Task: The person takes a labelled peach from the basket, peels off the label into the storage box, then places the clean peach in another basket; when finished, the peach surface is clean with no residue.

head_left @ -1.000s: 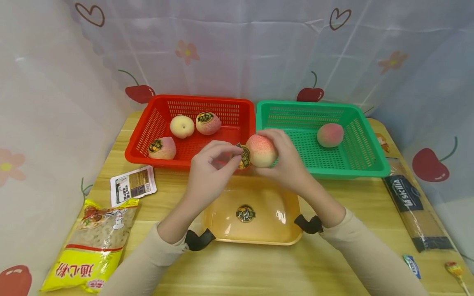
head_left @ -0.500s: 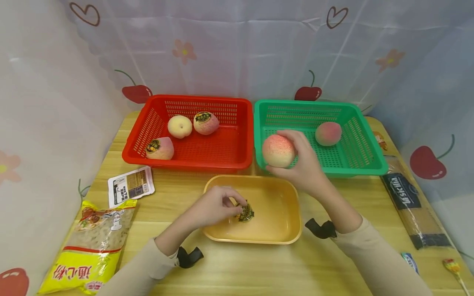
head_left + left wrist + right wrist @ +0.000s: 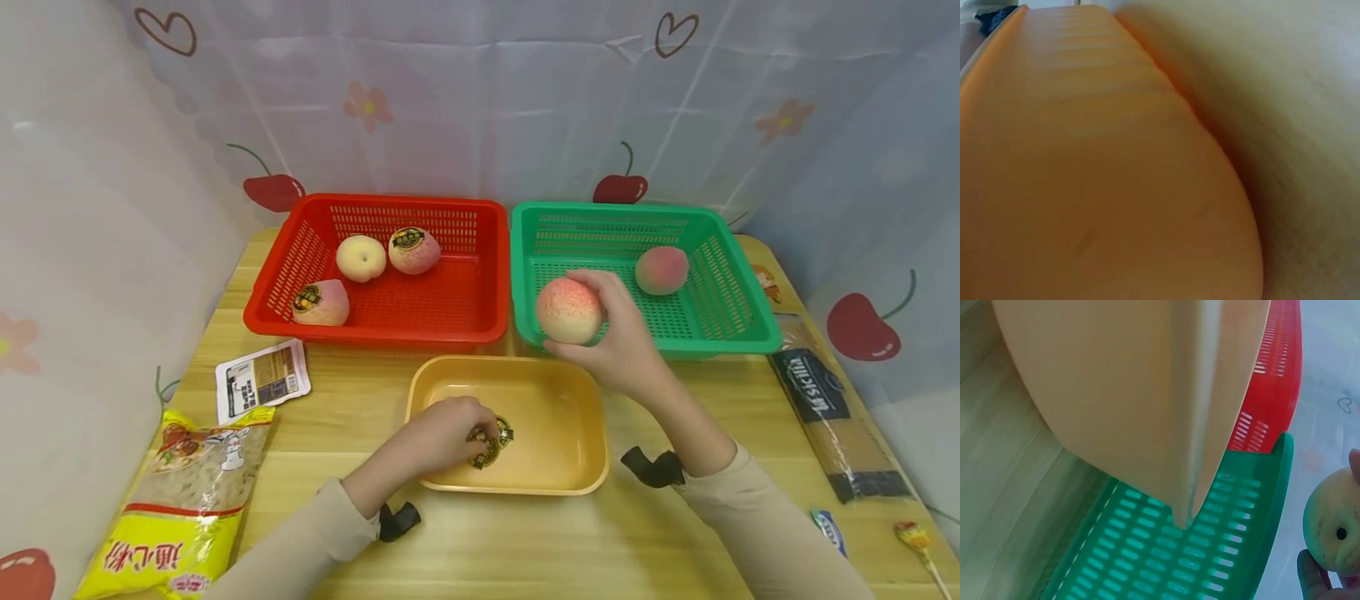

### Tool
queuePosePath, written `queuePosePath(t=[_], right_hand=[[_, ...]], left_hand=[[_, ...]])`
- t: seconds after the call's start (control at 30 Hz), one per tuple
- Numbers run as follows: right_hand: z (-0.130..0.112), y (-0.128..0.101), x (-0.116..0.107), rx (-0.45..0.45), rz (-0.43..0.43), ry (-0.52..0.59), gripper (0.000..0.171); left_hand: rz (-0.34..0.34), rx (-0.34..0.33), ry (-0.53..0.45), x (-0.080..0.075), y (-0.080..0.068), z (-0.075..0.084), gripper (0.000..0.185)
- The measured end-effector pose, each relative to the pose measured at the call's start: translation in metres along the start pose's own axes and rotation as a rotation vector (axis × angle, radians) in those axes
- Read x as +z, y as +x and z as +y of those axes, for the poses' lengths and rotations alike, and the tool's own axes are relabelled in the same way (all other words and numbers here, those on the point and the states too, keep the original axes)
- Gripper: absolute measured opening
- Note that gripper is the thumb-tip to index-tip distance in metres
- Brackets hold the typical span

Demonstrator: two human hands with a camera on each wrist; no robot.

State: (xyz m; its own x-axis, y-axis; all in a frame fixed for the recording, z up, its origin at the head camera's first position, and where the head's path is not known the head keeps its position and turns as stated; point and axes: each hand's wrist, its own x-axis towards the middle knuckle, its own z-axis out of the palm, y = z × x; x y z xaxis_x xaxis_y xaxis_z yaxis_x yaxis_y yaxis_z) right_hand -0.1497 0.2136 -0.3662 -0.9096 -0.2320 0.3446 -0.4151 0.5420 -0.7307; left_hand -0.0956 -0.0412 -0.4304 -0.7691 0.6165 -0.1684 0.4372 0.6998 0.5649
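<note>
The red slotted plastic basket (image 3: 480,275) and green slotted plastic basket (image 3: 720,283) sit touching side by side, the shallow orange plastic tray (image 3: 585,417) just in front with bare wood around it. My right hand (image 3: 626,346) curls around a pink-yellow peach (image 3: 568,310) over the green basket's near-left rim, well apart from the peach (image 3: 662,269) inside. My left hand (image 3: 442,433) pinches a round black-and-gold sticker (image 3: 491,440) down in the tray.

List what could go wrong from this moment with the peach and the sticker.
The right hand holds the peach right over the green basket front rim; released here, it might roll onto the table. The sticker pinched by the left hand in the yellow tray may cling to the fingers.
</note>
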Motion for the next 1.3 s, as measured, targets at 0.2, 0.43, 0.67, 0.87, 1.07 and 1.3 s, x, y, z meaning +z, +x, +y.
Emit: queuePosePath(t=[0.2,0.43,0.67,0.87,1.07,1.3], right_hand=[[0.004,-0.001,-0.004,0.011,0.013,0.017,0.081],[0.008,-0.003,-0.015,0.052,0.034,0.037,0.086],[0.019,-0.004,-0.028,0.096,0.029,0.069,0.088],[0.035,-0.002,-0.042,0.145,0.044,0.021,0.088],[0.060,0.004,-0.063,0.150,0.036,-0.068,0.086],[0.096,0.011,-0.091,0.249,-0.126,-0.187,0.086]], left_hand=[[0.120,0.010,0.175,-0.007,-0.009,0.014,0.010],[0.262,-0.009,0.158,-0.047,-0.011,0.041,0.031],[0.380,-0.004,0.160,-0.079,0.013,0.046,0.055],[0.319,-0.053,0.113,-0.077,0.043,0.036,0.080],[0.297,-0.072,0.126,-0.071,0.066,0.030,0.090],[0.262,-0.072,0.156,-0.062,0.080,0.028,0.092]])
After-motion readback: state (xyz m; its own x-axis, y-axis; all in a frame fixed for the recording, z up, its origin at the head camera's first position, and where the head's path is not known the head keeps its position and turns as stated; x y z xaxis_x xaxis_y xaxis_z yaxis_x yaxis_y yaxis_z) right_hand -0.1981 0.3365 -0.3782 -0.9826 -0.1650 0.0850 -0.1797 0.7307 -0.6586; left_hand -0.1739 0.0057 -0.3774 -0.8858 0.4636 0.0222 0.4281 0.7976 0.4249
